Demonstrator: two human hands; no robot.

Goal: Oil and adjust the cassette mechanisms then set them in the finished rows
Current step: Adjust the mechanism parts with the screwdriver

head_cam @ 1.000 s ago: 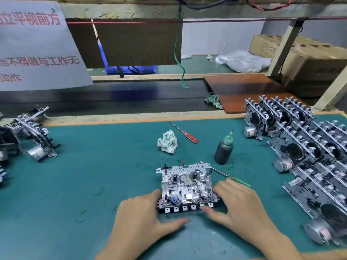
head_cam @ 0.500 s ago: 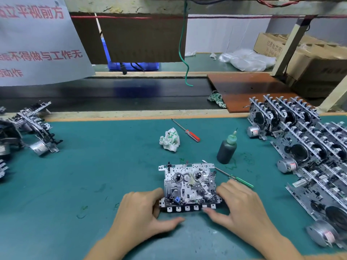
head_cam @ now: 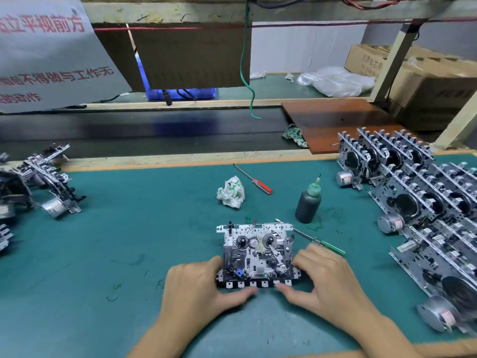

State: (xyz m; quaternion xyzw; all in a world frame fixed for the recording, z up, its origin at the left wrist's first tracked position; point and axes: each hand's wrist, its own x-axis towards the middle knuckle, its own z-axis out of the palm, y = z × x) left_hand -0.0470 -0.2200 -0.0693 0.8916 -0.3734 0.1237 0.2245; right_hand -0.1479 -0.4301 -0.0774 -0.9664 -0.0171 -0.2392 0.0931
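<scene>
A metal cassette mechanism [head_cam: 258, 253] lies flat on the green mat [head_cam: 129, 241] in front of me. My left hand [head_cam: 196, 293] grips its left side, with the thumb along the row of keys at its near edge. My right hand [head_cam: 327, 282] grips its right side, thumb at the same key row. A dark oil bottle [head_cam: 308, 202] with a green nozzle stands just behind and to the right. Finished mechanisms [head_cam: 423, 202] stand in upright rows at the right.
A green-handled screwdriver [head_cam: 320, 241] lies by my right hand, and a red-handled one [head_cam: 254, 180] lies further back. A crumpled rag [head_cam: 231, 192] sits mid-mat. Several more mechanisms [head_cam: 44, 182] are piled at the left edge. A dark conveyor belt [head_cam: 144, 130] runs behind the mat.
Both hands stay on the mechanism's sides with thumbs at the key row. The mechanism has not visibly shifted on the mat; only the camera moved slightly.
</scene>
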